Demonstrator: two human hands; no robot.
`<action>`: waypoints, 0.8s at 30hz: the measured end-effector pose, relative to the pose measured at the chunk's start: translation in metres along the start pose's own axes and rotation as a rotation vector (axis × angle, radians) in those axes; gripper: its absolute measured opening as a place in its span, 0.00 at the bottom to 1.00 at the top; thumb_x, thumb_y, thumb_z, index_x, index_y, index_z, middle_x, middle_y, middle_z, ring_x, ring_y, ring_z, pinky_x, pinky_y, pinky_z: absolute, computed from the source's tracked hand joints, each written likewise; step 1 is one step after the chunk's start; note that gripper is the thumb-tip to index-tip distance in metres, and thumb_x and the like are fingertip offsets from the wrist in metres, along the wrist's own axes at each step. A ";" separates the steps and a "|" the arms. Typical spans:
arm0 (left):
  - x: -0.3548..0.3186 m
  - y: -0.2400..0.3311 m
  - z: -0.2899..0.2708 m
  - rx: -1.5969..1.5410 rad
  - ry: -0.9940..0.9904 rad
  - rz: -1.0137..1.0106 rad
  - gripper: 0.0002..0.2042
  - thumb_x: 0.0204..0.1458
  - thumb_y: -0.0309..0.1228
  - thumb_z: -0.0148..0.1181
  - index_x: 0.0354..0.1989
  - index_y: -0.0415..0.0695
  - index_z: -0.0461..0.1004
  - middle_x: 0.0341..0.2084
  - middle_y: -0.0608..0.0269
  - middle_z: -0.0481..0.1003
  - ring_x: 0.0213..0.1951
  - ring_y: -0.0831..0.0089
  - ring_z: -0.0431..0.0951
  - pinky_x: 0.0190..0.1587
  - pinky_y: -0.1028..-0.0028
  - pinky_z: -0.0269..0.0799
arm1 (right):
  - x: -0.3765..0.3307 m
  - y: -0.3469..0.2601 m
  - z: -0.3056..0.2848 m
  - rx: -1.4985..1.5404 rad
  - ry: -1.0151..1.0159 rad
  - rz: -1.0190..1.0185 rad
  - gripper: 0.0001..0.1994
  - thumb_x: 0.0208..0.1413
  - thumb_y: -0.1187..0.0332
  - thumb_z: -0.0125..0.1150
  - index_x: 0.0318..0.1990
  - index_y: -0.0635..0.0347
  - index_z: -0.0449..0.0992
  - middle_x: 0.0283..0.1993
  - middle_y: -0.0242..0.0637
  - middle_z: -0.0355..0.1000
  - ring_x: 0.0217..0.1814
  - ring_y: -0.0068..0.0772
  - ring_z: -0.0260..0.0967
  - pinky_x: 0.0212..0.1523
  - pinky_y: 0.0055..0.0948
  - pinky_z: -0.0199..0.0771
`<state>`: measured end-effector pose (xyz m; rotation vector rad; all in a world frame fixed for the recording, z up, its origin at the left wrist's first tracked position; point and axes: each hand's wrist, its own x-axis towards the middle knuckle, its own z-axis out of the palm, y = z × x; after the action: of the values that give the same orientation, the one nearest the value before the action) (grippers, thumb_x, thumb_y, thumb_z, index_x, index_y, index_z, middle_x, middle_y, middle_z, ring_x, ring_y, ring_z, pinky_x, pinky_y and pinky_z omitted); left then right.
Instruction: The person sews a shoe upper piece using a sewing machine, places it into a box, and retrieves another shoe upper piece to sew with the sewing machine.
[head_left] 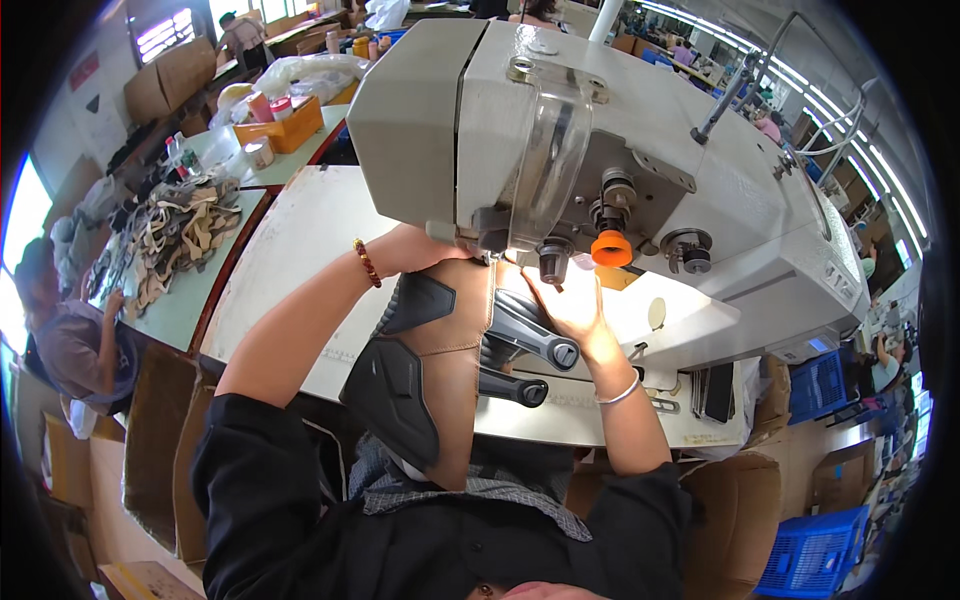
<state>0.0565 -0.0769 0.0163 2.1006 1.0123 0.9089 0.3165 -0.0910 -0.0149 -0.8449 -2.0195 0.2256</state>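
Grey metal filled most of the view: a sewing machine stood on the pale counter. Under its needle lay a tan shoe upper with black moulded panels, draped off the counter's edge toward the person, probably so the seam fed flat. The right hand pressed it down, fingers spread. The left hand reached behind the upper; its grip could not be told.

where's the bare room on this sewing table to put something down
Bare tabletop lies left of the left hand, between the sewing machine and the table's left edge. Under the machine it is crowded: the tan-and-black workpiece and right hand fill it.
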 end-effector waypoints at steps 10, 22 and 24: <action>-0.001 -0.001 0.003 0.214 0.033 0.082 0.12 0.49 0.30 0.65 0.42 0.41 0.78 0.38 0.58 0.79 0.40 0.68 0.78 0.46 0.69 0.73 | -0.006 0.013 0.007 -0.108 0.000 -0.176 0.05 0.49 0.72 0.68 0.28 0.62 0.77 0.22 0.41 0.70 0.21 0.41 0.68 0.22 0.34 0.66; 0.004 -0.011 -0.007 0.302 -0.084 0.140 0.15 0.52 0.37 0.63 0.45 0.42 0.77 0.39 0.56 0.79 0.40 0.63 0.78 0.45 0.68 0.73 | -0.019 -0.001 0.008 -0.063 0.036 -0.065 0.04 0.51 0.75 0.66 0.34 0.65 0.81 0.26 0.43 0.76 0.25 0.37 0.74 0.27 0.30 0.72; 0.006 -0.012 -0.010 0.314 -0.085 0.178 0.15 0.53 0.37 0.62 0.44 0.42 0.78 0.38 0.57 0.79 0.40 0.63 0.78 0.45 0.68 0.73 | -0.021 -0.002 0.009 -0.044 0.028 -0.043 0.04 0.51 0.76 0.65 0.34 0.65 0.81 0.26 0.43 0.76 0.25 0.36 0.75 0.27 0.29 0.72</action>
<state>0.0467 -0.0635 0.0146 2.5030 0.9877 0.7759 0.3160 -0.1041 -0.0333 -0.8266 -2.0203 0.1444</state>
